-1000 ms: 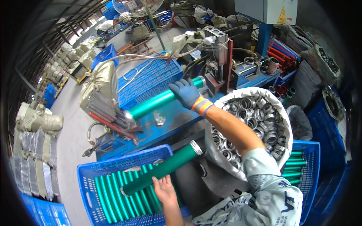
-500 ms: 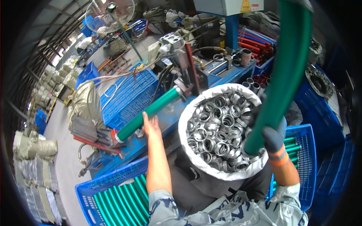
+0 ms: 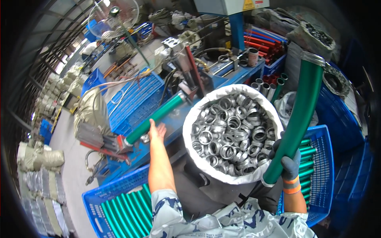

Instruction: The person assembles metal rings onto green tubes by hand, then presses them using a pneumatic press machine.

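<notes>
A straight-looking green tube [image 3: 170, 107] lies slantwise between the two end blocks of a blue and red clamping machine [image 3: 121, 143]. Against its side rests my left hand [image 3: 157, 131], bare, with fingers stretched and spread. My right hand [image 3: 291, 166], in a dark glove with an orange cuff, is wrapped round the lower part of a curved green tube [image 3: 304, 107]. A silver ring [image 3: 313, 58] caps that tube's upper end, and a metallic rim shows at its lower end. Between my arms stands a white-lined round container [image 3: 189, 144] full of loose silver rings [image 3: 228, 152].
Blue crates [image 3: 89, 206] with green tubes stand at the lower left and right. A ventilated blue crate [image 3: 137, 101] sits behind the machine. Red and blue tubes [image 3: 258, 43] are piled at the back right. A fan [image 3: 113, 18] stands far left.
My right hand has drawn the curved tube's lower end off the rings to the container's right front edge; its upper end has come down into view. My left hand stays at the clamped tube.
</notes>
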Motion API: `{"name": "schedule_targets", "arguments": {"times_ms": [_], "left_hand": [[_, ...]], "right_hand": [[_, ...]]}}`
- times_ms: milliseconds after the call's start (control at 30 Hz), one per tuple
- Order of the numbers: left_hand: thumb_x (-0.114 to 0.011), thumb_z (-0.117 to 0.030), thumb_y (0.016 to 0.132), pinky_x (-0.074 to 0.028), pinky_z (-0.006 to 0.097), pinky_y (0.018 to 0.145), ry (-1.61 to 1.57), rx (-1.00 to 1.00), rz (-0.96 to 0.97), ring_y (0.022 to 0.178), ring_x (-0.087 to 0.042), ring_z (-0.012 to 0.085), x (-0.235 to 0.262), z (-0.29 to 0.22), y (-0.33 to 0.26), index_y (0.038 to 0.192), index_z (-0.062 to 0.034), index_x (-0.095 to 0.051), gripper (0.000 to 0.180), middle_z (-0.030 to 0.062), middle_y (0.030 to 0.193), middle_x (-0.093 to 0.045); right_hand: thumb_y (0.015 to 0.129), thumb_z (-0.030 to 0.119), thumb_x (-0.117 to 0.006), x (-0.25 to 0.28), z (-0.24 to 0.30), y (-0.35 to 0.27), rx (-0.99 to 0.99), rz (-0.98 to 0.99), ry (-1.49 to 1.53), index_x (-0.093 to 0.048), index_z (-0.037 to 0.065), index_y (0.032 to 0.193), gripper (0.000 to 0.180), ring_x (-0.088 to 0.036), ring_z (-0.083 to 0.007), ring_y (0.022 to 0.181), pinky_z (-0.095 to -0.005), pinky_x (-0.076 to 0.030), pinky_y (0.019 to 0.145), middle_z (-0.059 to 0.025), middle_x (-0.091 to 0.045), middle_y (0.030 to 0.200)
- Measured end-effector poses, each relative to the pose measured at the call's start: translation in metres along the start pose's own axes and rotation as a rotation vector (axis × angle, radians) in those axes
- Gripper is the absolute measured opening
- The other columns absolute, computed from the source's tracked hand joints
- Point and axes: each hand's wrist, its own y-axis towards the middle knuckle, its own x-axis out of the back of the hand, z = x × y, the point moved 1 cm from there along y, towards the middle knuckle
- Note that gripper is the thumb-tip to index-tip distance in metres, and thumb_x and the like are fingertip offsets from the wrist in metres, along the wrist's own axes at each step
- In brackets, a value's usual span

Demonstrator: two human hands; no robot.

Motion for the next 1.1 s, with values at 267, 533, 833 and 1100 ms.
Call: {"name": "schedule_targets", "arguments": {"times_ms": [267, 533, 833, 1100], "left_hand": [[-0.075, -0.035, 0.115, -0.065, 0.048, 0.098, 0.150, -0.142, 0.030, 0.121, -0.082, 0.0386, 0.070, 0.082, -0.168, 0.157, -0.0009, -0.056, 0.057, 0.0248, 0.140, -0.077], [-0.079, -0.024, 0.112, -0.065, 0.043, 0.089, 0.086, -0.084, 0.037, 0.107, -0.083, 0.0337, 0.115, 0.123, -0.182, 0.146, -0.0027, -0.064, 0.043, 0.0194, 0.126, -0.082], [-0.070, -0.033, 0.116, -0.048, 0.059, 0.126, 0.289, -0.135, 0.178, 0.146, -0.066, 0.0451, 0.119, 0.137, -0.132, 0.164, 0.0012, -0.052, 0.061, 0.0291, 0.162, -0.064], [-0.071, -0.026, 0.114, -0.061, 0.045, 0.101, 0.566, -0.311, -0.058, 0.119, -0.080, 0.0322, 0.115, 0.128, -0.218, 0.149, -0.0048, -0.066, 0.042, 0.0167, 0.138, -0.079]], "right_hand": [[0.090, 0.045, -0.094, 0.023, -0.005, -0.027, -0.119, -0.013, 0.022, -0.061, 0.000, 0.148, 0.080, -0.079, -0.0234, 0.095, -0.0383, -0.065, 0.079, -0.0114, -0.075, 0.123], [0.109, 0.022, -0.072, 0.164, 0.032, -0.111, 0.123, -0.449, -0.156, -0.060, 0.001, 0.157, 0.055, -0.081, -0.0251, 0.095, -0.0408, -0.067, 0.081, -0.0134, -0.079, 0.130], [0.093, 0.053, -0.090, 0.445, -0.045, -0.241, -0.286, -0.966, -0.710, -0.081, -0.009, 0.127, 0.072, -0.080, -0.0269, 0.102, -0.0414, -0.063, 0.092, -0.0190, -0.085, 0.115], [0.089, 0.064, -0.090, 0.520, -0.178, -0.201, -0.645, -1.000, -0.569, -0.083, -0.012, 0.112, 0.080, -0.083, -0.0333, 0.088, -0.0463, -0.066, 0.078, -0.0251, -0.084, 0.101]]}}
